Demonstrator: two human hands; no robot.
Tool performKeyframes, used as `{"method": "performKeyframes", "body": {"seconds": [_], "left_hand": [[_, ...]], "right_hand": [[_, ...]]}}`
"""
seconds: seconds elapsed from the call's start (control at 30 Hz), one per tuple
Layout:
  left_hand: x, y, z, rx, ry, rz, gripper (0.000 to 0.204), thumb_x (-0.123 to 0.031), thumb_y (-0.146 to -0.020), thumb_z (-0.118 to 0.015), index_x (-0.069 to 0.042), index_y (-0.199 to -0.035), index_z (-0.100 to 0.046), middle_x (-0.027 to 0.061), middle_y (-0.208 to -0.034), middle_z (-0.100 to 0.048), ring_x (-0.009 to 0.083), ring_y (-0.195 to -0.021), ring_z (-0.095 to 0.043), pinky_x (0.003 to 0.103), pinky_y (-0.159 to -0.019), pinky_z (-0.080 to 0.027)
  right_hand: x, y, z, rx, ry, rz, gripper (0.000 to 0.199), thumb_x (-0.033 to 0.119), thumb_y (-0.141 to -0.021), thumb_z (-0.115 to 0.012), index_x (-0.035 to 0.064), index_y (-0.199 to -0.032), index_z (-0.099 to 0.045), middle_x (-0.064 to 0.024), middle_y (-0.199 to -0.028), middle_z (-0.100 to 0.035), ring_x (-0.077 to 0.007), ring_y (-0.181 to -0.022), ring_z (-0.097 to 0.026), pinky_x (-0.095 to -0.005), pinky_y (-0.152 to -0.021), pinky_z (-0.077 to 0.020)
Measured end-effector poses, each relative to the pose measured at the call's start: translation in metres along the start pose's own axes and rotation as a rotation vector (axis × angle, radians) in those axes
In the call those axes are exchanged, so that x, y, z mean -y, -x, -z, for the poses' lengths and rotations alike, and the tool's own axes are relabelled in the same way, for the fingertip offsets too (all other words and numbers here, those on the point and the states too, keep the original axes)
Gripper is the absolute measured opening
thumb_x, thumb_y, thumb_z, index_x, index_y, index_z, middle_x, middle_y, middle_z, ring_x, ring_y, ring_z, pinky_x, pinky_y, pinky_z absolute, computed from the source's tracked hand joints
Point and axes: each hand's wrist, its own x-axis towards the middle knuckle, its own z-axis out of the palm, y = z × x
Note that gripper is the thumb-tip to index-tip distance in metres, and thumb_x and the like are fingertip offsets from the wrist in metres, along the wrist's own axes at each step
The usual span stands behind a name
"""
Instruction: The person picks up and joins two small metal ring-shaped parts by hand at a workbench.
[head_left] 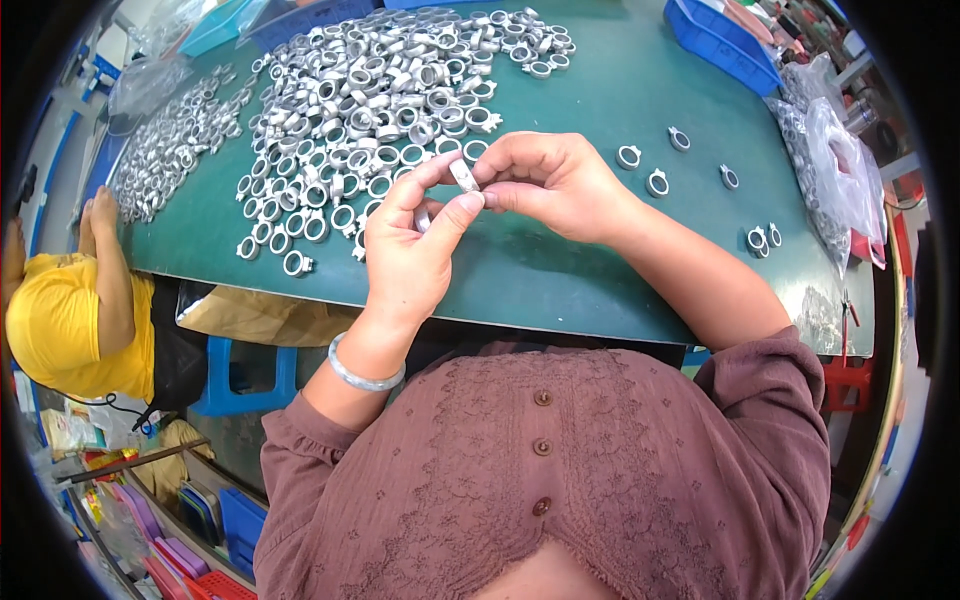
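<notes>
Above the near part of the green table, both my hands pinch one silver metal ring (464, 177) between thumbs and fingertips. My left hand (408, 255) is closed, and a second metal ring (424, 215) partly shows in its curled fingers. From the other side my right hand (570, 190) grips the held ring with thumb and forefinger. Just beyond my hands spreads a big heap of similar metal rings (370, 100), each with small lugs. Several loose rings, one of them a dark-lined ring (657, 183), lie apart on the right.
A smaller pile of rings (170, 160) lies at the left, near a person in a yellow shirt (75, 310). Blue bins (722, 45) line the far edge. Plastic bags (840, 160) sit at the right edge. A blue stool (245, 378) stands below the table.
</notes>
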Motion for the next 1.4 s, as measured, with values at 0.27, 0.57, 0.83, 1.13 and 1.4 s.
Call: {"method": "performKeyframes", "body": {"seconds": [0.27,0.57,0.83,1.13,1.4], "left_hand": [[0.005,0.0,-0.003,0.014,-0.109,-0.179,0.031,0.002,-0.076,-0.06,0.001,-0.104,-0.049,0.0006,-0.081,-0.055,0.001,-0.063,-0.045,0.013,-0.053,-0.035],[0.001,0.002,-0.005,0.042,-0.116,-0.183,0.031,0.003,-0.074,-0.062,0.001,-0.102,-0.047,0.0024,-0.082,-0.055,0.0026,-0.066,-0.048,0.013,-0.056,-0.038],[-0.005,0.002,0.002,0.081,0.152,0.119,0.031,-0.001,-0.078,-0.058,0.002,-0.107,-0.048,0.0039,-0.087,-0.058,0.0024,-0.063,-0.048,0.014,-0.054,-0.038],[0.0,0.007,0.006,0.043,-0.326,-0.256,0.039,0.004,-0.07,-0.065,-0.001,-0.108,-0.054,-0.003,-0.075,-0.053,-0.0002,-0.058,-0.04,0.013,-0.052,-0.031],[0.004,0.007,0.013,0.041,-0.205,-0.137,0.039,0.004,-0.071,-0.063,-0.001,-0.107,-0.052,0.0014,-0.085,-0.054,0.0012,-0.061,-0.041,0.015,-0.052,-0.033]], "right_hand": [[0.016,0.005,0.0,0.003,0.038,-0.059,0.016,0.01,-0.081,-0.056,-0.0006,-0.093,-0.057,-0.0047,-0.083,-0.06,-0.0088,-0.073,-0.055,-0.0224,-0.066,-0.0455],[0.015,0.005,0.0,-0.029,-0.127,-0.219,0.018,0.013,-0.082,-0.056,-0.0013,-0.092,-0.058,-0.0036,-0.075,-0.059,-0.0078,-0.064,-0.054,-0.0204,-0.055,-0.0441],[0.01,0.006,0.002,-0.016,-0.042,-0.131,0.016,0.008,-0.08,-0.056,-0.001,-0.093,-0.058,-0.0045,-0.077,-0.06,-0.0088,-0.069,-0.056,-0.0214,-0.062,-0.046],[-0.012,-0.008,0.018,-0.072,0.307,-0.054,0.03,-0.001,-0.072,-0.056,0.0002,-0.101,-0.054,-0.0117,-0.088,-0.06,-0.0166,-0.08,-0.058,-0.0275,-0.072,-0.0467],[-0.021,-0.026,0.019,-0.015,0.942,0.066,0.023,0.004,-0.067,-0.06,0.0043,-0.09,-0.06,-0.0116,-0.084,-0.056,-0.0276,-0.08,-0.055,-0.0354,-0.071,-0.0446]]}}
